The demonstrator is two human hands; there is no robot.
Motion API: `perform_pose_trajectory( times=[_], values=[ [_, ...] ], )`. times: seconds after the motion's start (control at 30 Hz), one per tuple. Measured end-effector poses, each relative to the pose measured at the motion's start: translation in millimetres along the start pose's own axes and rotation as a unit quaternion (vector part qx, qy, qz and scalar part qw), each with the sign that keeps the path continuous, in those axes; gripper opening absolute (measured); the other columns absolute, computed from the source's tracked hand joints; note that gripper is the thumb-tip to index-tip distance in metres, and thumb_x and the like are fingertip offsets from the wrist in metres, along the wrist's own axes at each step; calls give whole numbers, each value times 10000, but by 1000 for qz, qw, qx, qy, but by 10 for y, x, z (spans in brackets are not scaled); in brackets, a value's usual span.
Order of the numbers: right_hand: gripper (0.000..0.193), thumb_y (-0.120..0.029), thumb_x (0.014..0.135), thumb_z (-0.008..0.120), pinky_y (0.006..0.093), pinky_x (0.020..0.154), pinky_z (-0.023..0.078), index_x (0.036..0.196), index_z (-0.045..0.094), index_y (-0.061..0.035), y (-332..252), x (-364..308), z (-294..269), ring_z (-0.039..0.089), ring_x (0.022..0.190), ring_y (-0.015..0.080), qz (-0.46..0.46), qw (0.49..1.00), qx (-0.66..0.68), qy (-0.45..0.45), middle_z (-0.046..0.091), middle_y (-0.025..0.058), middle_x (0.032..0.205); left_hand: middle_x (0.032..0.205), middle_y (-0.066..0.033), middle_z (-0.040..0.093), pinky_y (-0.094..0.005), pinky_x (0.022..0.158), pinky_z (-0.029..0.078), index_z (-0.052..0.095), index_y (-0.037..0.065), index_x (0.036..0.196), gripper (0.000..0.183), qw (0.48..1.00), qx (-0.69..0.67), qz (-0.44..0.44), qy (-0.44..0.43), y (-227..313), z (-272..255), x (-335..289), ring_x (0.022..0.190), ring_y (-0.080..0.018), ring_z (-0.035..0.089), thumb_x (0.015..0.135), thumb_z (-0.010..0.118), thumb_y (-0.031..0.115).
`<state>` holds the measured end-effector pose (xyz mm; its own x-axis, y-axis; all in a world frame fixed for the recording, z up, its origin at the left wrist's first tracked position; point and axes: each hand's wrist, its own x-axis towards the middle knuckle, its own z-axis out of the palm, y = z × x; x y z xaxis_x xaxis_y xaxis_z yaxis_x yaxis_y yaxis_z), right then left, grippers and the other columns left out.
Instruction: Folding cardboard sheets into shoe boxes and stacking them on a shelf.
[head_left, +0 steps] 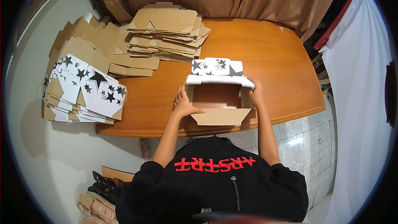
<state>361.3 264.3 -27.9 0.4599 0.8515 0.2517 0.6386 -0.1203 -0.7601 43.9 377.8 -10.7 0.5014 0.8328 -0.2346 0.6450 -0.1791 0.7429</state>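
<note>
The left wall of an open cardboard box is grasped by the left hand, with fingers spread along the outside and the thumb laid on the left corner of the near flap; the right wall is gripped by the right hand, at the end of a white folded edge. The box is thus held between both hands. The walls are probably best squared by light, even pressure from both sides, each crease being followed closely so that the board is not buckled. The forearms are angled slightly toward each other, and the left hand is set a little nearer the body. Just beyond the hands, a star-printed flap is seen; well left of them, star-printed blanks are piled, and farther beyond, brown blanks are stacked on the tabletop.
</note>
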Motion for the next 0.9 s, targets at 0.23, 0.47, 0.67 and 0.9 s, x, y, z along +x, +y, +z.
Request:
perform_pose_trajectory(
  times=[0.23, 0.47, 0.67, 0.9],
  values=[
    [821, -345, 638, 715, 553, 1012, 247, 1368, 351, -252, -421, -254, -158, 297, 1270, 384, 92, 960, -218, -151, 319, 207, 1367, 1481, -173, -85, -632, 1028, 26, 3, 180, 1436, 1456, 992, 123, 15, -17, 119, -112, -42, 1361, -378, -72, 306, 814, 610],
    [815, -364, 683, 701, 546, 1004, 246, 1388, 306, -258, 21, -233, -22, 255, 1279, 404, 49, 986, -106, -121, 246, 224, 1394, 1469, -232, -72, -669, 983, -25, 130, 65, 1426, 1329, 964, 254, 67, -36, 380, -16, 19, 1354, -380, -122, 422, 701, 722],
    [582, -332, 815, 609, 411, 917, 394, 1284, 423, -43, 523, -459, -41, 440, 1123, 326, 141, 971, 48, 185, 406, 223, 1265, 1463, -234, -108, -655, 998, -16, 77, 4, 1416, 1215, 937, 317, 130, -60, 479, 204, 34, 1353, -380, -126, 587, 613, 712],
    [448, -373, 942, 363, 324, 845, 432, 1110, 558, -7, 470, -582, -538, 542, 997, 188, 319, 862, 391, 48, 590, 99, 1073, 1461, -237, -110, -609, 1030, -15, 78, 2, 1415, 1210, 947, 284, 118, -94, 362, 253, 105, 1351, -393, -110, 594, 585, 732]
  ],
)
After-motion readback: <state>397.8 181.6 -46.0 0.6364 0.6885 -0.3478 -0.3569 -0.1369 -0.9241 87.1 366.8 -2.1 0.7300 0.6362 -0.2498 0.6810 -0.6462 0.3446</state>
